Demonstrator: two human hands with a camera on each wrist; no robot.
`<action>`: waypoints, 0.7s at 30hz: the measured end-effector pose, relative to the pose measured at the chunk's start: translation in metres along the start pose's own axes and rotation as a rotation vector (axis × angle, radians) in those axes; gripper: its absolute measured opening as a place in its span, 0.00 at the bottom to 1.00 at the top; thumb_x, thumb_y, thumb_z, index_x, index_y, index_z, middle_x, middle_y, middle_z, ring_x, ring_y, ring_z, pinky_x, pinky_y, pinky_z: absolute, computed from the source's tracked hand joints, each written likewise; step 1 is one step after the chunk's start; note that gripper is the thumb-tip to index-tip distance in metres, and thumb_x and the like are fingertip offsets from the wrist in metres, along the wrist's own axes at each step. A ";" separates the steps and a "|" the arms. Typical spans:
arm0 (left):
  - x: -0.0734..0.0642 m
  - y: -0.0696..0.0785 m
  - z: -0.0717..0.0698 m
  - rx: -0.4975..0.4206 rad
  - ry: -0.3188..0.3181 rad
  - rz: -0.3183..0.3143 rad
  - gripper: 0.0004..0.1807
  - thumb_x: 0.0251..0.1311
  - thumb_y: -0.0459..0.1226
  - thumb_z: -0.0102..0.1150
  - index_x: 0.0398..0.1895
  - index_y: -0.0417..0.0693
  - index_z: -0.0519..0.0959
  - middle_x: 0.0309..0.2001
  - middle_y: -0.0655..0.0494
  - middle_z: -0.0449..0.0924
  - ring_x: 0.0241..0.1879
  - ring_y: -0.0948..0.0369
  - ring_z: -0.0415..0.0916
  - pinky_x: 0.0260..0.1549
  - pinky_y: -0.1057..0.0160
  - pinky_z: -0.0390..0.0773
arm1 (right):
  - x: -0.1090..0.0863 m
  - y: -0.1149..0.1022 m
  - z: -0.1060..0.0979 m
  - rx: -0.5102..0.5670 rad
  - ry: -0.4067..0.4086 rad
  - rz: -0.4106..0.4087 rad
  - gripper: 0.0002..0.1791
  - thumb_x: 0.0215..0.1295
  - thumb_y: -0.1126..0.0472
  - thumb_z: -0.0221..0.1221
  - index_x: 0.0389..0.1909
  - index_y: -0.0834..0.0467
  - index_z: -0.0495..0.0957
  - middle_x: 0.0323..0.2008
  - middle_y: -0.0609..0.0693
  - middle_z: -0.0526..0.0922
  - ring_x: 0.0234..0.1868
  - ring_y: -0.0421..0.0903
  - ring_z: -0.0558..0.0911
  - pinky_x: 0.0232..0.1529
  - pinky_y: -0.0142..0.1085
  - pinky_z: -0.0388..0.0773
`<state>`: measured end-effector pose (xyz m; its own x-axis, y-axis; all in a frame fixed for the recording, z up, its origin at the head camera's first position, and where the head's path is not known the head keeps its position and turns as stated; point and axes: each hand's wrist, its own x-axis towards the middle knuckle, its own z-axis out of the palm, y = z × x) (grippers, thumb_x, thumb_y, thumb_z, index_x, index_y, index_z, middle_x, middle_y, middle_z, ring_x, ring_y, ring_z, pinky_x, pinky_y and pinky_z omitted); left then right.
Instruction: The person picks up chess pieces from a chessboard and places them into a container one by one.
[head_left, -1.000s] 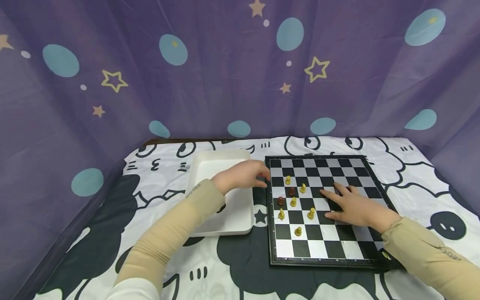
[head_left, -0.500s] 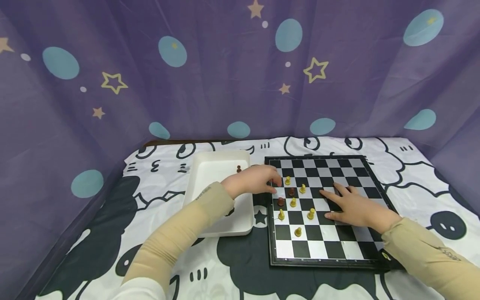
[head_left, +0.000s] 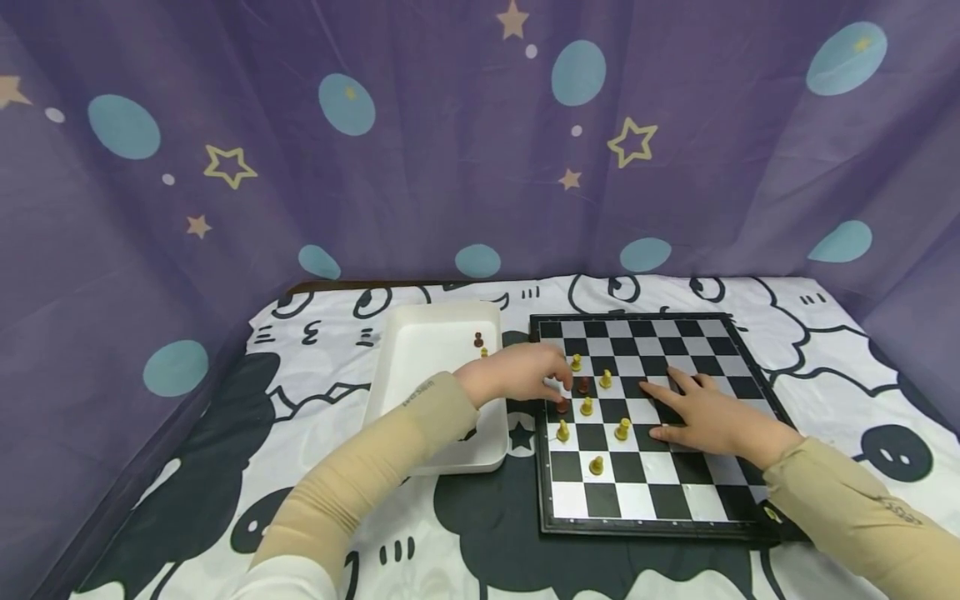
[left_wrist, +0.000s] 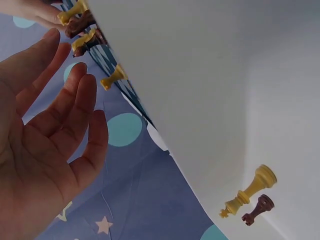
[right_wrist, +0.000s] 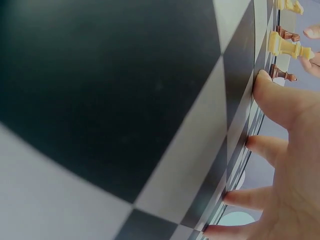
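1. Since the earlier frames, the left hand [head_left: 521,372] has moved right and nearer, from outside the chessboard [head_left: 723,504] to above its left edge; the right hand [head_left: 712,419] has stayed put.
2. Loosely bent and spread, the left fingers grasp nothing that shows; their tips are right by the nearer dark red piece [head_left: 562,407], though whether they touch it cannot be told.
3. Relaxed and splayed, the right hand rests its fingertips on the right half of the board and grips nothing.
4. Six yellow pieces [head_left: 622,429] stand on the left half of the board, along with the nearer dark red piece and a farther dark red piece [head_left: 583,386].
5. Left of the board, just beside it, is a white tray [head_left: 420,342]. A tall yellow piece [left_wrist: 242,196] and a small brown piece [left_wrist: 258,210] lie in it, close together, at its far right.
6. Patterned black-and-white cloth [head_left: 600,571] lies beneath board and tray; a purple curtain [head_left: 450,183] hangs beyond.
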<state>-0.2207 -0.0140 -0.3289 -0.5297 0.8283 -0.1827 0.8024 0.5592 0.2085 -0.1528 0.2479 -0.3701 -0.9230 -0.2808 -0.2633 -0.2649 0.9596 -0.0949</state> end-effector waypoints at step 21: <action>0.006 0.001 0.007 0.039 -0.036 0.013 0.08 0.57 0.42 0.62 0.38 0.54 0.84 0.39 0.61 0.79 0.39 0.66 0.76 0.42 0.71 0.75 | 0.000 0.001 0.002 0.017 -0.002 0.008 0.46 0.51 0.26 0.50 0.68 0.47 0.60 0.67 0.70 0.54 0.62 0.78 0.55 0.47 0.70 0.66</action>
<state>-0.2211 -0.0085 -0.3361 -0.5095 0.8334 -0.2143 0.8198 0.5457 0.1733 -0.1529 0.2490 -0.3722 -0.9246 -0.2729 -0.2656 -0.2526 0.9615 -0.1088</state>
